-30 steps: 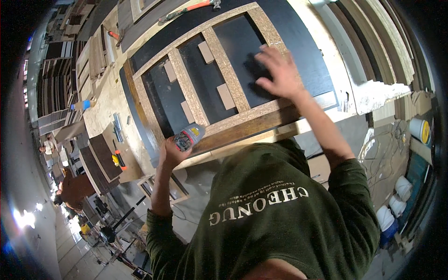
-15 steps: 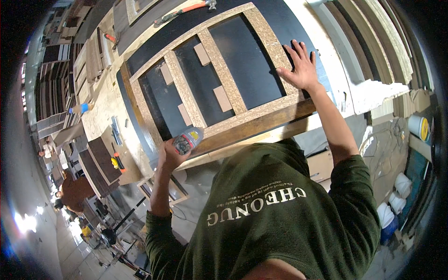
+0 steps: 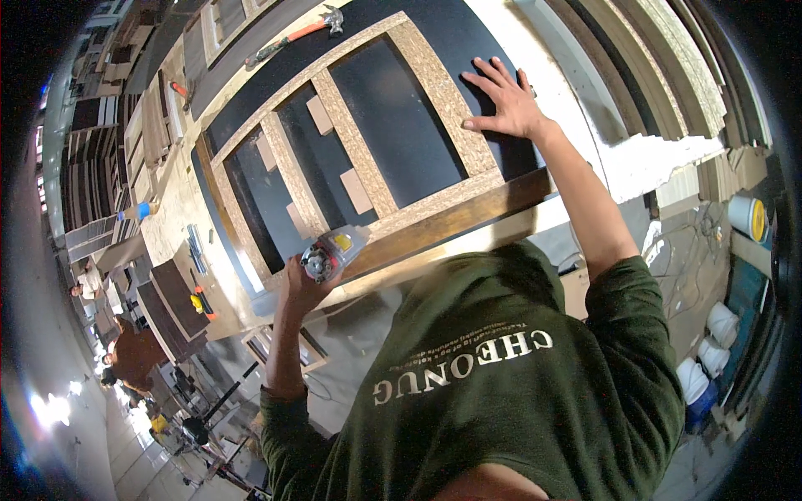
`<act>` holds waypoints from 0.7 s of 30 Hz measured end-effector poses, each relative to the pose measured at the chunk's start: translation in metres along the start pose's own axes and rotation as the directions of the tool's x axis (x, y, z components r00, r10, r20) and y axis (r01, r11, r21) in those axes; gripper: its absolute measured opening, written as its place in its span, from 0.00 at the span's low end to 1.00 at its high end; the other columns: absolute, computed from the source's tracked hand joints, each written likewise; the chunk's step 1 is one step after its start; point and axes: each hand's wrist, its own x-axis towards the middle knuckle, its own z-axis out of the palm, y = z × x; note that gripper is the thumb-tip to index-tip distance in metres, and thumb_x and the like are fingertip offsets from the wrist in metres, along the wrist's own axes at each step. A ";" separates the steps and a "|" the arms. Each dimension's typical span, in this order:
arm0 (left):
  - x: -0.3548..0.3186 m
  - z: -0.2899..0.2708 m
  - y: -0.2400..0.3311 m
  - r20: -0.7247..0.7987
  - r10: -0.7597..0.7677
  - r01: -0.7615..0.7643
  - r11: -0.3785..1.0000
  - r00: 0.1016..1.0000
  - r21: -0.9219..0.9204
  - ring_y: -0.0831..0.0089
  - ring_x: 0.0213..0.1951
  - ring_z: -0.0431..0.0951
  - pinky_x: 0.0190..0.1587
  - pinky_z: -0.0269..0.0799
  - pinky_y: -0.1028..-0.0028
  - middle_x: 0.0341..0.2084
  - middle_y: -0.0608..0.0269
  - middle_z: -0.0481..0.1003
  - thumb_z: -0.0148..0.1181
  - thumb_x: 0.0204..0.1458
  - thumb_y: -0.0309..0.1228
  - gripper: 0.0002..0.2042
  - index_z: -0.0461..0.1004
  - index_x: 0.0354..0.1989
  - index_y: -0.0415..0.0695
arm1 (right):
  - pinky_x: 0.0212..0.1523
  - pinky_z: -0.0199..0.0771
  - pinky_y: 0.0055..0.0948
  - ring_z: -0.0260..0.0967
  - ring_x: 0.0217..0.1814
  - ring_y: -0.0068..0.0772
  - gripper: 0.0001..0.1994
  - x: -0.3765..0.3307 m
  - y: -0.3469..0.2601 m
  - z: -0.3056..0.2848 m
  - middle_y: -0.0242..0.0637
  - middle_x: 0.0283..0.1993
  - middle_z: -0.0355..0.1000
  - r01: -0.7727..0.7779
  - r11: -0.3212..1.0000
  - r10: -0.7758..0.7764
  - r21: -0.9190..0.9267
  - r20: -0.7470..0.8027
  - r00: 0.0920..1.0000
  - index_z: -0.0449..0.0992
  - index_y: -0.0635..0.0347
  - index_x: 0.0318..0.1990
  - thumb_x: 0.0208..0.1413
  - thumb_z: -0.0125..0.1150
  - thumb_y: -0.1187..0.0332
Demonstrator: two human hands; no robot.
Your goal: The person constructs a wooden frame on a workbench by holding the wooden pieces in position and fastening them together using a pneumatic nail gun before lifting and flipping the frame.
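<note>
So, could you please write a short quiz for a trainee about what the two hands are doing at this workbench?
1. True or false: the left hand is empty.
2. Where does the right hand rest? A) on the hammer B) flat on the black panel, beside the chipboard frame C) on a bucket
3. Fill in: the small power tool is held at the ____ edge of the panel, nearest to the person.

Key
1. False: it grips the small power tool.
2. B
3. Near (front) edge.
</note>
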 end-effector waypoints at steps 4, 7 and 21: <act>0.020 -0.010 0.053 0.071 -0.037 0.040 0.998 0.997 -0.040 0.54 0.29 0.80 0.32 0.75 0.63 0.25 0.48 0.78 0.72 0.34 0.33 0.18 0.75 0.31 0.36 | 0.71 0.25 0.62 0.24 0.77 0.39 0.52 0.009 0.003 0.001 0.29 0.75 0.35 -0.055 0.998 0.059 -0.041 0.092 0.994 0.50 0.30 0.68 0.31 0.56 0.26; 0.028 -0.005 0.049 0.103 0.008 -0.013 0.999 0.995 0.044 0.54 0.30 0.80 0.33 0.75 0.63 0.25 0.49 0.78 0.72 0.33 0.33 0.17 0.76 0.31 0.36 | 0.70 0.26 0.63 0.22 0.77 0.42 0.54 0.014 0.005 -0.002 0.30 0.75 0.33 -0.074 0.996 0.081 -0.052 0.154 0.985 0.48 0.29 0.69 0.30 0.58 0.27; 0.036 -0.003 0.048 0.270 -0.253 0.272 0.962 0.929 -0.034 0.61 0.35 0.78 0.35 0.74 0.66 0.33 0.50 0.75 0.76 0.36 0.40 0.33 0.63 0.43 0.31 | 0.69 0.29 0.64 0.24 0.77 0.45 0.54 0.015 0.006 -0.004 0.32 0.75 0.34 -0.056 0.998 0.057 -0.018 0.120 0.991 0.49 0.30 0.69 0.29 0.59 0.27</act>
